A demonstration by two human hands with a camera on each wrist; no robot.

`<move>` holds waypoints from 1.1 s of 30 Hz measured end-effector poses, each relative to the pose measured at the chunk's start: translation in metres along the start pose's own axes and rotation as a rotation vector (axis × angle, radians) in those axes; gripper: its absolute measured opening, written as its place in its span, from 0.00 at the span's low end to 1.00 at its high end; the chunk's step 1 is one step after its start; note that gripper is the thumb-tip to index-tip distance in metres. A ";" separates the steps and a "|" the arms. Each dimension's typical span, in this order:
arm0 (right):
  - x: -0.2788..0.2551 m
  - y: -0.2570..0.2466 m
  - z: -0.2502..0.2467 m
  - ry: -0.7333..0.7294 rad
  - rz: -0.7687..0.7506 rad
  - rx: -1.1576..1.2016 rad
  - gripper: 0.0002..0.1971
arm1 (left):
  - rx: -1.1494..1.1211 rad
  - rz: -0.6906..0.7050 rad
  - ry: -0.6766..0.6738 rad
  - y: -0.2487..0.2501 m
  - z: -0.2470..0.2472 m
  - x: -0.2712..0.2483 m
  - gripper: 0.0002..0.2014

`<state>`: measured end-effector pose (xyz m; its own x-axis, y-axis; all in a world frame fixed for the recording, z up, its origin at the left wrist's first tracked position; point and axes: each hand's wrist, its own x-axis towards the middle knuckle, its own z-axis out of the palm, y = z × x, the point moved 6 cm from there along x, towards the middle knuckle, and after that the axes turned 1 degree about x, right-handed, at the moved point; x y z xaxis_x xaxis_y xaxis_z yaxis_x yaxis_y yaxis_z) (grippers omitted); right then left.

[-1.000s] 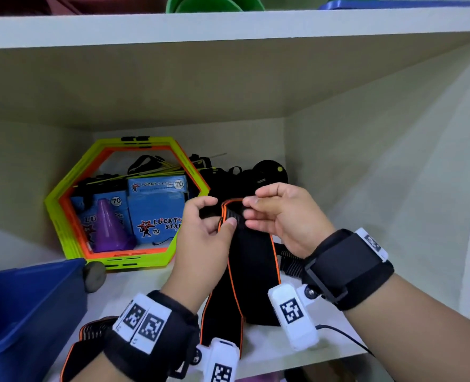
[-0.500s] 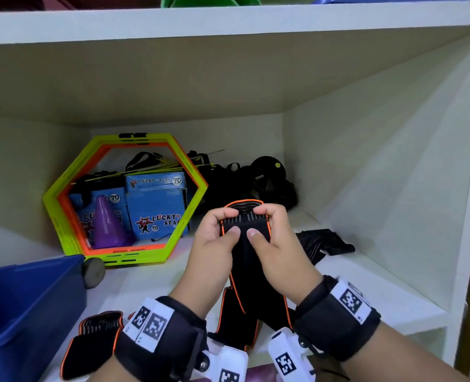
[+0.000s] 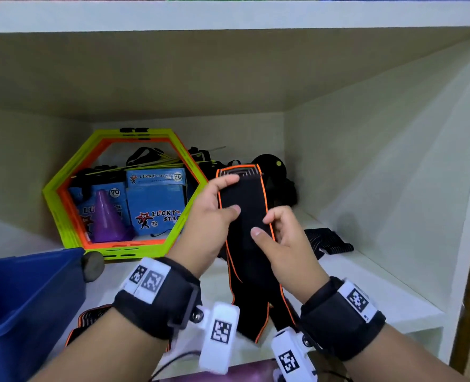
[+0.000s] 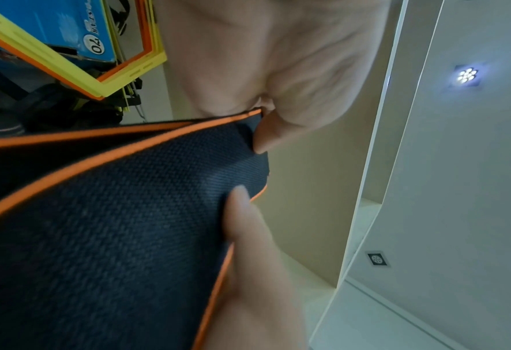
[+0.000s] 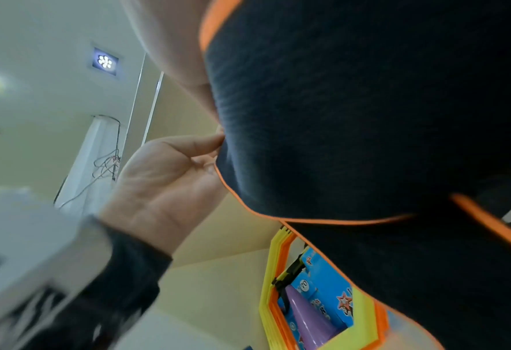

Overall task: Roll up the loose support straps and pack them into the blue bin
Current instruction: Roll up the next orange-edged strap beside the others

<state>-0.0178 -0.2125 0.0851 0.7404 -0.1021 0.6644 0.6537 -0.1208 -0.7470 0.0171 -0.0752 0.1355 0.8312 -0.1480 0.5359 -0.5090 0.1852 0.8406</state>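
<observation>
Head view: both hands pinch strap edges

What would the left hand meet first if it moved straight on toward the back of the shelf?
Probably the pile of dark gear against the back wall, behind the strap that the left hand holds; depth is unclear, so it might pass the hexagon frame closely.

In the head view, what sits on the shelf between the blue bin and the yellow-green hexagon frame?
A small dark grey round object, right at the blue bin corner and just below the hexagon frame; what it is cannot be told.
</observation>
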 end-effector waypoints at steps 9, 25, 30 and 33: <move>-0.016 0.023 -0.022 0.136 0.010 -0.265 0.13 | 0.040 0.062 0.069 0.017 -0.005 0.042 0.26; -0.022 0.038 -0.024 -0.097 0.121 -0.208 0.15 | 0.099 0.017 0.113 0.004 -0.021 0.053 0.26; -0.018 0.027 -0.030 -0.028 -0.021 -0.430 0.16 | 0.118 0.030 0.123 0.002 -0.026 0.054 0.26; -0.017 0.035 -0.029 -0.044 0.007 -0.455 0.16 | 0.113 0.026 0.134 0.000 -0.028 0.053 0.26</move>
<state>-0.0121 -0.2439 0.0486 0.7569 -0.0634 0.6505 0.5207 -0.5431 -0.6587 0.0678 -0.0564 0.1616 0.8361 -0.0125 0.5484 -0.5461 0.0760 0.8343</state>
